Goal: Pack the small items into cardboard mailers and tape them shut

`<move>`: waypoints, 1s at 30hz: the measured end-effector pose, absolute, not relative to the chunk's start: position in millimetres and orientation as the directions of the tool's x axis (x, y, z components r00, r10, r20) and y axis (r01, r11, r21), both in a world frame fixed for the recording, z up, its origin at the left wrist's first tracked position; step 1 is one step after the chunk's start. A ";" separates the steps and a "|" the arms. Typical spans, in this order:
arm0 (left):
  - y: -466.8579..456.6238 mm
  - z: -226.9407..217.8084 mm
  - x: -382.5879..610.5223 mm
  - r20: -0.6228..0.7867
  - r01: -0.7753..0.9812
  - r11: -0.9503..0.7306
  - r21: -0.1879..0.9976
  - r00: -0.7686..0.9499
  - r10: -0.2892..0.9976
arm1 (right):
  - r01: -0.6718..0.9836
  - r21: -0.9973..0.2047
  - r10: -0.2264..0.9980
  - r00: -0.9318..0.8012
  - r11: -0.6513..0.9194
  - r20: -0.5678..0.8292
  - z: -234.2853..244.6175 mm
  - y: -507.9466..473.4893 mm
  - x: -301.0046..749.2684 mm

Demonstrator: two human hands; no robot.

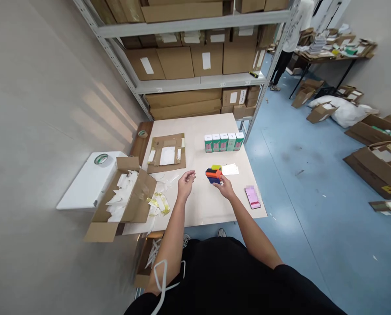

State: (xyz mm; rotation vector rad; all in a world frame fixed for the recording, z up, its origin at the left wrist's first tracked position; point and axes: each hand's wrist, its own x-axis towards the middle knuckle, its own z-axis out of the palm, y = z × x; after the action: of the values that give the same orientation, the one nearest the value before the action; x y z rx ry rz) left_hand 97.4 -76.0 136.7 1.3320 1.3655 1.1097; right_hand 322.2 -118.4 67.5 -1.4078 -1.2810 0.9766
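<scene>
In the head view, my right hand (226, 187) is wrapped round an orange and dark blue hand-held tool (212, 174) that looks like a label gun, held over the table. A yellow part or item (216, 167) shows just behind it; I cannot tell whether they are joined. To the left of the tool hovers my left hand (185, 184), fingers loosely bent and apart, with nothing visible in them. White paper slips (230, 169) lie right of the tool. Beyond it, several green and white boxes (224, 142) stand in a row.
Flattened cardboard (167, 151) lies at the table's back left. A carton of white paper scraps (125, 197) and crumpled tape (159, 204) are at left. A phone (253, 197) rests near the right edge. Shelving (195, 83) stands behind; a person (294, 39) is at far right.
</scene>
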 end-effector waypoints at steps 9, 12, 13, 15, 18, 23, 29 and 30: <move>-95.3 272.8 85.3 0.412 0.383 -0.563 0.732 0.410 0.814 | 0.250 -0.894 0.926 -0.029 0.371 0.376 152.3 -107.9 297.8; -101.3 287.0 71.4 0.421 0.447 -0.645 0.619 0.504 0.754 | 0.294 -0.850 0.895 -0.049 0.437 0.443 158.3 -103.5 290.0; -102.3 289.6 66.1 0.430 0.457 -0.659 0.597 0.512 0.744 | 0.315 -0.834 0.886 -0.056 0.453 0.460 159.7 -101.5 287.4; -103.1 294.0 54.9 0.454 0.465 -0.673 0.575 0.504 0.735 | 0.365 -0.797 0.869 -0.074 0.481 0.490 162.2 -96.9 282.1; -102.2 300.9 37.3 0.473 0.461 -0.672 0.579 0.481 0.738 | 0.419 -0.745 0.844 -0.114 0.520 0.525 165.9 -89.7 272.8; -98.6 313.6 7.8 0.514 0.460 -0.649 0.606 0.396 0.761 | 0.431 -0.713 0.824 -0.154 0.552 0.545 170.0 -77.8 251.3; -96.9 321.0 -22.9 0.504 0.479 -0.694 0.538 0.478 0.720 | 0.426 -0.672 0.786 -0.189 0.605 0.588 178.5 -63.5 223.1; -96.9 321.1 -27.1 0.509 0.477 -0.694 0.540 0.472 0.720 | 0.426 -0.665 0.781 -0.200 0.613 0.592 181.2 -61.9 219.3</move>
State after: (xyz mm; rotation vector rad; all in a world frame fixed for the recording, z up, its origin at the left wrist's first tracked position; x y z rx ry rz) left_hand -27.1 -96.9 321.1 2.4007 1.0129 1.0588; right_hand 219.3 -61.9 181.2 -0.9738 -1.8293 0.4407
